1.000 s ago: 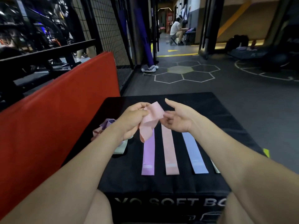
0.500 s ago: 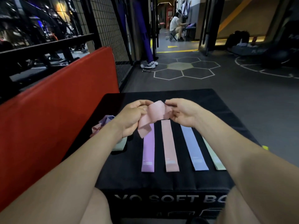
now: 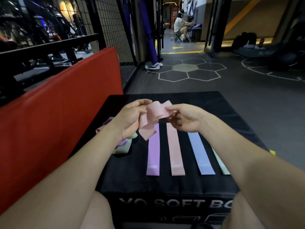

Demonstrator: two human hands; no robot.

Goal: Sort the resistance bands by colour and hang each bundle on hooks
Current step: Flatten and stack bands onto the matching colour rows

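Both your hands pinch one twisted pink band (image 3: 154, 115) above the black soft box (image 3: 214, 103): left hand (image 3: 130, 119), right hand (image 3: 185, 119). Four sorted bands lie flat beneath.

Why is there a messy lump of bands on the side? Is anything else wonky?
The pile of bands left of the purple band is tangled, with colours mixed. The four flat strips lie straight. Both hands hold a crumpled pink band. Nothing else stands out.
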